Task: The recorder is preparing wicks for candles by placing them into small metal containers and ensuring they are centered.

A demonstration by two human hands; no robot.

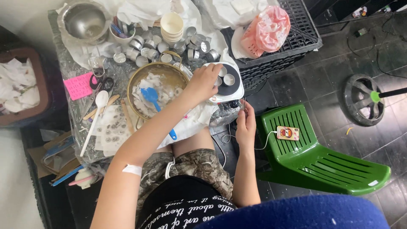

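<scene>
Under left hand (204, 81), hotplate (227, 80), touching

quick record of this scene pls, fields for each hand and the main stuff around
left hand: left hand rests on the white hotplate, by two small metal cups
right hand: right hand pinches a thin white cable at the table edge
bowl: brass bowl of white flakes with a blue spoon
chair: green plastic chair with a phone
</scene>
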